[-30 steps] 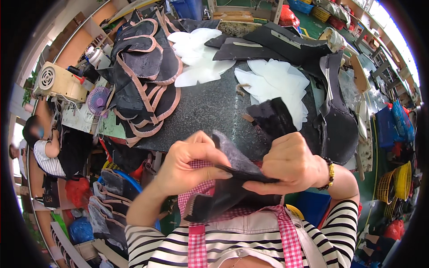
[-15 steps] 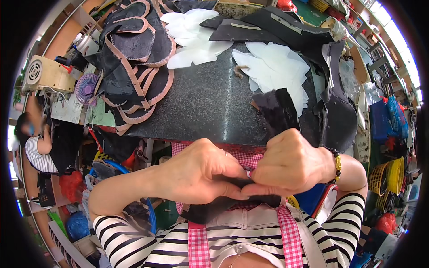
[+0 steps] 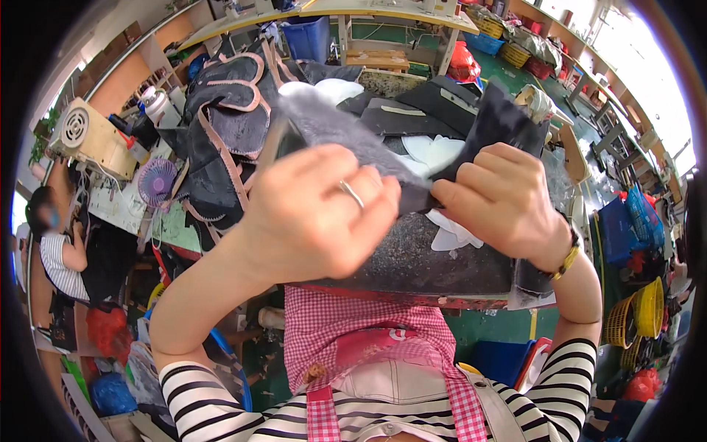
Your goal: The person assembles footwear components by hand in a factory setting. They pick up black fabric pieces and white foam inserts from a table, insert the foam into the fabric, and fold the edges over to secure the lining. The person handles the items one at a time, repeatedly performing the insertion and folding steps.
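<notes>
Raised above the dark worktable [image 3: 390, 267], a black leather-like piece [image 3: 495, 121] with a greyish face stretches between both my hands. My left hand [image 3: 324, 210], with a ring on it, is closed on the left part, which is smeared by motion. The right part is pinched in my right hand [image 3: 508, 195], its thumb near the middle of the piece. Behind the piece lie thin white cut pieces [image 3: 436, 151], partly hidden. To the left is a heap of black shaped pieces [image 3: 236, 129] with pink edging.
Flat black pieces [image 3: 401, 118] with pale strips lie at the table's far side. A purple fan [image 3: 157, 182] and a beige machine [image 3: 92, 140] stand at the left, near a seated person [image 3: 62, 247]. Yellow baskets [image 3: 648, 309] are on the right.
Both hands have risen from near my apron to above the table, taking the black piece up and forward. It now stretches between them. The view has tipped up, showing more of the room.
</notes>
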`<state>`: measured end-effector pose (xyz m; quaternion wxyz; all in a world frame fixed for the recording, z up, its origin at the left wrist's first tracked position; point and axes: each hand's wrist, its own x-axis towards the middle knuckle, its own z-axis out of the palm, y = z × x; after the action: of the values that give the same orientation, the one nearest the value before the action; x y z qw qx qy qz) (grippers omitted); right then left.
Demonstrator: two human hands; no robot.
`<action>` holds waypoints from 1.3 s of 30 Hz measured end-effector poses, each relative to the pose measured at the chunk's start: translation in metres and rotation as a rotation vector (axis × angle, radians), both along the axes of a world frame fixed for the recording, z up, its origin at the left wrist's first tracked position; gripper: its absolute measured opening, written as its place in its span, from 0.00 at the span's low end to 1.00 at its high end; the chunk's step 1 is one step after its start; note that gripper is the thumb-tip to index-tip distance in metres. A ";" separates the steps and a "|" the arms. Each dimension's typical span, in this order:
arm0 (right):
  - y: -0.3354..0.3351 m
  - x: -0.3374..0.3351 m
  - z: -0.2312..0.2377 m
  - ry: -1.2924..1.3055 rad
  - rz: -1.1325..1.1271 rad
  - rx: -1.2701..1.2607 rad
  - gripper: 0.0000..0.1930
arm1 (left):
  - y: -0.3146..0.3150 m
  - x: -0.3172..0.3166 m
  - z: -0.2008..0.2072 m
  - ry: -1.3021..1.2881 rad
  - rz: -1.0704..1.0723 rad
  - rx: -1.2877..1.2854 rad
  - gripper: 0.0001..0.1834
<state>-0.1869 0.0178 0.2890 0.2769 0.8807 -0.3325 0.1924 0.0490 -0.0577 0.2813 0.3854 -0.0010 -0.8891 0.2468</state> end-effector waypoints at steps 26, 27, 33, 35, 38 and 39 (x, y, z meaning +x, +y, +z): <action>0.032 0.019 -0.208 -0.540 -0.129 0.576 0.14 | -0.024 0.050 -0.178 -0.148 0.242 -0.149 0.11; 0.029 0.017 -0.209 -0.563 -0.109 0.573 0.13 | -0.029 0.050 -0.174 -0.195 0.177 -0.142 0.10; 0.027 0.005 -0.198 -0.551 -0.074 0.720 0.13 | -0.013 0.059 -0.187 -0.494 0.086 0.351 0.07; 0.027 0.011 -0.199 -0.401 -0.039 0.699 0.13 | 0.000 0.067 -0.201 -0.500 0.125 0.483 0.08; 0.030 0.024 -0.192 -0.459 -0.060 0.716 0.20 | 0.012 0.073 -0.209 -0.332 0.198 0.423 0.09; 0.032 0.028 -0.192 -0.469 -0.074 0.709 0.22 | 0.018 0.074 -0.211 -0.275 0.217 0.368 0.09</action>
<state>-0.1590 0.0499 0.0966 -0.1193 0.8415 -0.4634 0.2511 0.1232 -0.0398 0.0699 0.2257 0.1313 -0.9581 0.1182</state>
